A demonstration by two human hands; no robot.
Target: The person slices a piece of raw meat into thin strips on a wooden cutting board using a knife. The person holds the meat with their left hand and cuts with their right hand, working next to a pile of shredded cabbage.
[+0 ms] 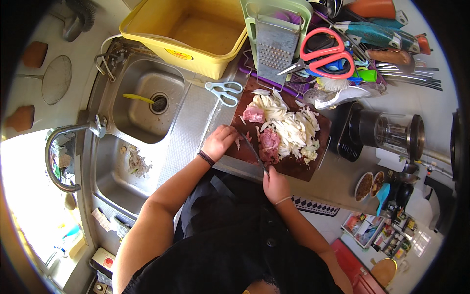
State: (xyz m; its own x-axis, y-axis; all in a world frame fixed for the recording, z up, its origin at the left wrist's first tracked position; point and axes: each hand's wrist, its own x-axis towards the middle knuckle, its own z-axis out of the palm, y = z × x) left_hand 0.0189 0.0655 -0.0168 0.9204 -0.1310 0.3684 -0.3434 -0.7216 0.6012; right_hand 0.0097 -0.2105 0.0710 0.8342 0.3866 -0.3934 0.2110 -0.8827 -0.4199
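On the reddish-brown cutting board [293, 172] lies a large heap of sliced pale vegetable [295, 130]. Sliced raw meat [269, 145] forms a pile beside it, and a larger meat piece [253, 114] sits farther back. My right hand [277, 185] grips the handle of a kitchen knife [254, 150], whose dark blade slants across the board's left part. At the board's left edge, my left hand [220, 141] rests near the blade's tip with fingers bent; small meat slices [243, 139] lie beside it. Whatever is under its fingertips is hidden.
Light-blue scissors [224, 92] lie behind my left hand. A double steel sink [147, 99] is at the left, a yellow tub [205, 66] behind. Beyond the board stand a metal grater [273, 51], red-handled scissors [328, 55] and crowded utensils. A blender [393, 132] stands at the right.
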